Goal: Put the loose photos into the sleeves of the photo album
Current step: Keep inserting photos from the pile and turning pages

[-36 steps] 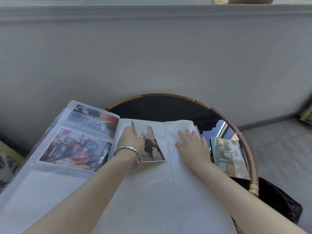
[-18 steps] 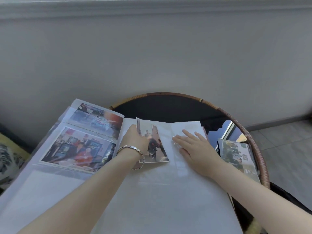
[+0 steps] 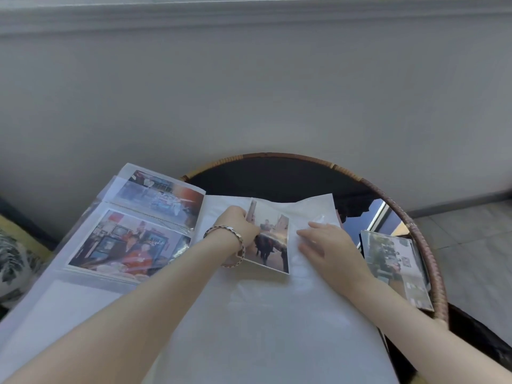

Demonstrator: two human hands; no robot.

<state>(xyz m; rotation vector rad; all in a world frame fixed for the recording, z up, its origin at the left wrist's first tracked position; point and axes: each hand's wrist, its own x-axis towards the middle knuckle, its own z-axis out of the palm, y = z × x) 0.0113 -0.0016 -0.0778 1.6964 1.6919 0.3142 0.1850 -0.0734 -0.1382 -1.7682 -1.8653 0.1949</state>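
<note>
Now left hand (image 3: 238, 225) pinches photo (image 3: 273, 242) by left edge, long axis pointing away; right hand (image 3: 329, 245), fingers (image 3: 314, 226) flat, presses sleeve (image 3: 318, 209) just right.

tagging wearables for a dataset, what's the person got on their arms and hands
Both forearms are bare, with no sleeves in view. The wrist of the left hand carries a bracelet of silvery links. The right hand shows no ring or watch.

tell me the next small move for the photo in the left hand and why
Probably slide the photo rightward toward the right hand: the left hand grips its left edge, it lies on top of the album page, and clear sleeve plastic looks lifted beside the right hand.
</note>
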